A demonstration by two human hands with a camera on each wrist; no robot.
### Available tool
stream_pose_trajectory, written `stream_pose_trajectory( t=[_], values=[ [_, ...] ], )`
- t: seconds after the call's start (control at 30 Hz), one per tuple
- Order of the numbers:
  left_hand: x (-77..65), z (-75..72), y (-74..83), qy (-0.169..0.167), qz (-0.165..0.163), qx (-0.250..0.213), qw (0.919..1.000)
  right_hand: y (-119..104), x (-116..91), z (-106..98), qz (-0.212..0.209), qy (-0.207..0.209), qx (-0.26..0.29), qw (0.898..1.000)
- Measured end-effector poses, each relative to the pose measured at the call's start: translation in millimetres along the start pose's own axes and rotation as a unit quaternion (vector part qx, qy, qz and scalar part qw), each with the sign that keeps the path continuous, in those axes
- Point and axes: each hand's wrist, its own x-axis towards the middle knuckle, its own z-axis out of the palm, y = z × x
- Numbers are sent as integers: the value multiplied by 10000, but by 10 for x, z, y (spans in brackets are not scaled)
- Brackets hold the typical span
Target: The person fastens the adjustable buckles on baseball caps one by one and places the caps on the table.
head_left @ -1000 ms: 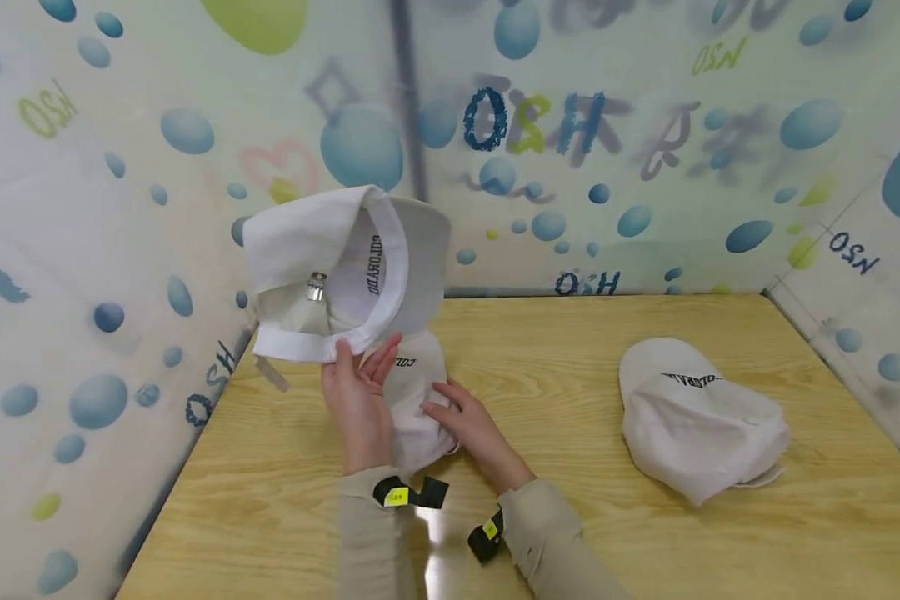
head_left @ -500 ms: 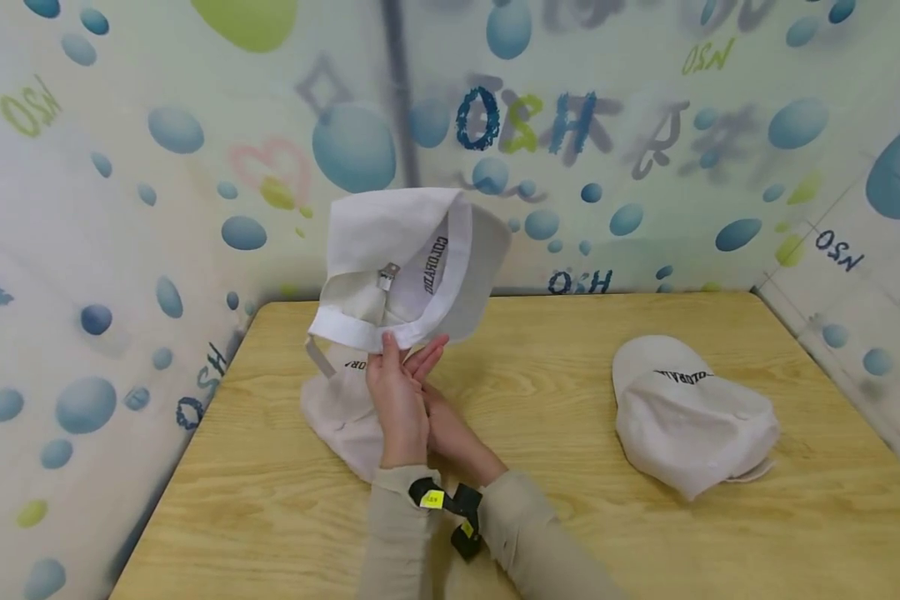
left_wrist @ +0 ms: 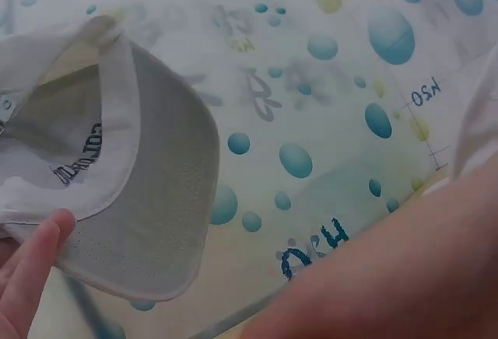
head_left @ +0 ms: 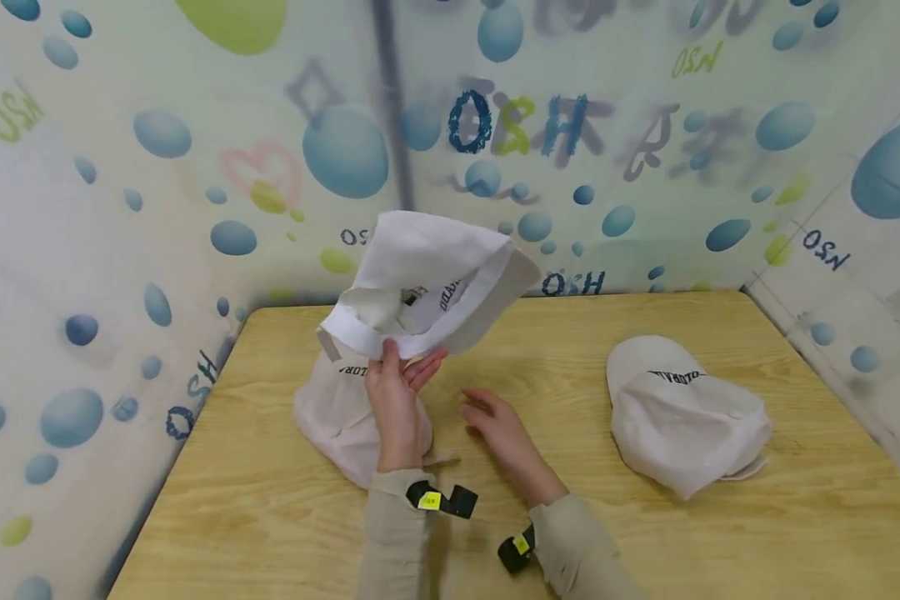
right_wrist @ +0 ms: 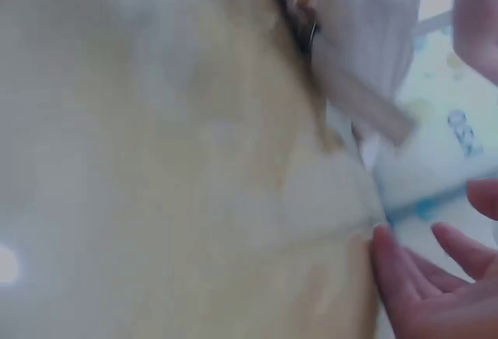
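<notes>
Holding the top cap (head_left: 431, 250) up w/ a pinch, the L grip (head_left: 399, 400) has its thumb inside & its fingers underneath. That cap's in the air over the back left part of the table (head_left: 555, 400), tipped, w/ its hollow side facing the person & its brim (head_left: 492, 308) toward the right edge. Half a sec ago it was a bit higher & straighter; now it's dipped.

R grip (head_left: 498, 425) is loose w/ nothing in it, fingers a bit bent. It's come away from the low cap (head_left: 330, 417), which it touched 1 sec ago. Since then the low cap has gone toward the table's left edge, where it lies partly behind the L grip. Can't tell if the 2 caps touch.

So, my guess: low cap's put for now, & only the top cap's being handled. Third cap (head_left: 686, 425), near the right edge, hasn't moved.
</notes>
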Motion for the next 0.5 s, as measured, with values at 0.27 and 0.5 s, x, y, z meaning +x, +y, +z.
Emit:
stream_pose_trajectory(
  t=[0.27, 0.5],
  values=[
    [-184, 121, 188, -69, -158, 418, 9990, 275, -395, -479, -996, 289, 1848, 9773],
    [-103, 20, -294, -729, 295, 1095, 9909, 332, -558, -710, -1611, 654, 2720, 9465]
  ],
)
